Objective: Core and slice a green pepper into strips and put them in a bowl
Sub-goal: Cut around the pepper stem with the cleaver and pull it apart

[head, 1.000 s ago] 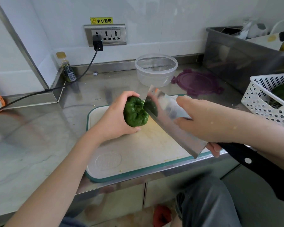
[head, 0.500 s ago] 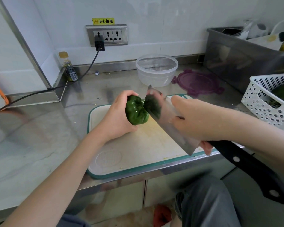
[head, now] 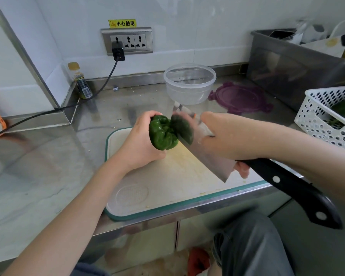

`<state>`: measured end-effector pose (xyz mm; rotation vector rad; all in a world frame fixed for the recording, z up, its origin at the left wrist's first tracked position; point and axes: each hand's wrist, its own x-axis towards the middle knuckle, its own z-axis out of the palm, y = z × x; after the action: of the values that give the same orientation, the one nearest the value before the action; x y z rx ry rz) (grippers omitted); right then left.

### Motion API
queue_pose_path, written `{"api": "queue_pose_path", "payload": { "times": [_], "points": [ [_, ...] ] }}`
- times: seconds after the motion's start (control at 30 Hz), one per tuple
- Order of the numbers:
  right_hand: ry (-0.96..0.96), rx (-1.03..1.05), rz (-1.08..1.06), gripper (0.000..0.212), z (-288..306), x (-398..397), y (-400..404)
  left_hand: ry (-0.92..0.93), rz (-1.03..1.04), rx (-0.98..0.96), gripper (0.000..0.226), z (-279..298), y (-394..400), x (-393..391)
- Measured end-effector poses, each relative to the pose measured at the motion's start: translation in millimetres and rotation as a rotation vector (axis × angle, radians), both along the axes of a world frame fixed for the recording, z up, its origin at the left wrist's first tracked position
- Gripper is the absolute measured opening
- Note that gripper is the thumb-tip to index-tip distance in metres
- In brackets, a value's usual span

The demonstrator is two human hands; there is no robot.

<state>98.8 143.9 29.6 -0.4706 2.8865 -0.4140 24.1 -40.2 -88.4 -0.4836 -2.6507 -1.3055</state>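
My left hand (head: 136, 145) grips a whole green pepper (head: 161, 133) and holds it above the white cutting board (head: 167, 188) with its green rim. My right hand (head: 219, 136) grips a cleaver (head: 203, 156) by the blade near the black handle (head: 295, 191), which juts out toward me. The blade's flat side lies against the pepper's right side and mirrors it. An empty clear plastic bowl (head: 189, 82) stands behind the board.
A purple lid (head: 240, 97) lies right of the bowl. A white perforated basket (head: 327, 114) with greens sits at the right, a steel tub (head: 291, 64) behind it. A small bottle (head: 81, 81) and a plugged black cable (head: 100, 88) occupy the back left of the steel counter.
The cleaver has moved in from the right until its blade lies against the pepper. My left hand has lifted the pepper slightly toward the back of the board.
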Motion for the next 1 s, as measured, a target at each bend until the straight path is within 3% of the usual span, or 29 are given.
{"api": "queue_pose_path", "payload": {
  "times": [0.4, 0.53, 0.67, 0.73, 0.87, 1.0],
  "points": [
    [-0.001, 0.042, 0.021, 0.039, 1, 3, 2, 0.048, -0.052, -0.030, 0.077, 3, 1, 3],
    [-0.082, 0.147, 0.068, 0.014, 0, 15, 8, 0.028, -0.077, -0.012, 0.079, 3, -3, 1],
    [-0.095, 0.199, 0.128, 0.034, 1, 15, -1, 0.026, -0.094, -0.022, 0.080, 3, -5, 2],
    [-0.070, 0.223, 0.090, 0.031, 7, 15, 3, 0.026, -0.085, -0.012, 0.079, 2, -6, 3],
    [0.025, 0.120, -0.030, 0.026, 20, 12, 23, 0.065, -0.098, -0.031, 0.078, 3, -6, 2],
    [0.024, 0.057, -0.013, 0.024, 14, 10, 16, 0.050, -0.114, -0.037, 0.081, 4, -6, 2]
  ]
}}
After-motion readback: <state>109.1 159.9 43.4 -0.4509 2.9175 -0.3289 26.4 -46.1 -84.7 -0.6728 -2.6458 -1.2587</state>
